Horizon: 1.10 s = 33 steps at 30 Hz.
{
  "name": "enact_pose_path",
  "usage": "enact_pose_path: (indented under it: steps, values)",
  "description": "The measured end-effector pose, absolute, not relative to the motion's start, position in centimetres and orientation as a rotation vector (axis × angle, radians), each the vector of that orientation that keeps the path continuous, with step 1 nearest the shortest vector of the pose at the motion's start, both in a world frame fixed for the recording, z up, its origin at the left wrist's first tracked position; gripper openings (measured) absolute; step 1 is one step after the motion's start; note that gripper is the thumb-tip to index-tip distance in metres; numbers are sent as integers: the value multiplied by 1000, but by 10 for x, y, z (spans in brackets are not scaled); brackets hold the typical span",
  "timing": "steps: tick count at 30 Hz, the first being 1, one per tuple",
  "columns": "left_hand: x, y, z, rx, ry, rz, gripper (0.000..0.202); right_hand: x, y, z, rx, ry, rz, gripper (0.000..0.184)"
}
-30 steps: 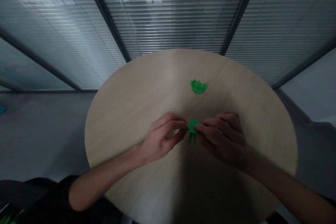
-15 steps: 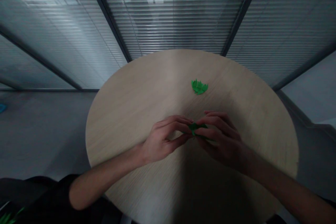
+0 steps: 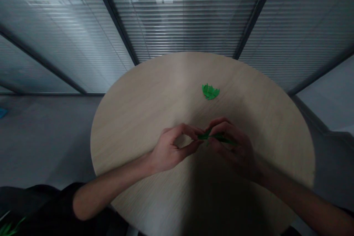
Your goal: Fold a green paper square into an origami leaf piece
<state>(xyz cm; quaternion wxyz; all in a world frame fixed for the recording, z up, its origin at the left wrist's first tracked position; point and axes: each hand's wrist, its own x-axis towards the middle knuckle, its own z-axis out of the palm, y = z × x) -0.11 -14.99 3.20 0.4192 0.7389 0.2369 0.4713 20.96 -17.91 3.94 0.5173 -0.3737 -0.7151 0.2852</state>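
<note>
A thin green piece [image 3: 204, 136], paper- or leaf-like, is held between both hands above the table. My left hand [image 3: 173, 147] pinches its left end between thumb and fingertips. My right hand [image 3: 235, 149] grips the same piece from the right, its fingers covering much of it. A dark green strip shows between the right fingers and thumb. Beyond the hands, a jagged bright green item [image 3: 210, 91] with several pointed tips lies flat on the table; I cannot tell whether it is one piece or several.
The round wooden table [image 3: 132, 118] extends around the hands. Glass partitions with blinds [image 3: 182, 25] stand behind its far edge. Green blades like plant leaves [image 3: 11, 226] show at the lower left. A blue object [image 3: 2, 113] is on the floor at far left.
The fingers of both hands have shifted on the green piece. My right fingers are more curled, and more green shows between the right fingers and thumb. The item on the table has stayed put.
</note>
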Motion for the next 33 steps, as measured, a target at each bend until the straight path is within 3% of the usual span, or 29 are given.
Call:
enact_pose_path:
  steps: [16,33]
  values:
    - [-1,-142,35,1803,625,1149,14,213,-181,39,-872,-1721,539,16]
    - [-1,-149,34,1671,675,1149,11,214,-181,33,-928,-1664,681,15]
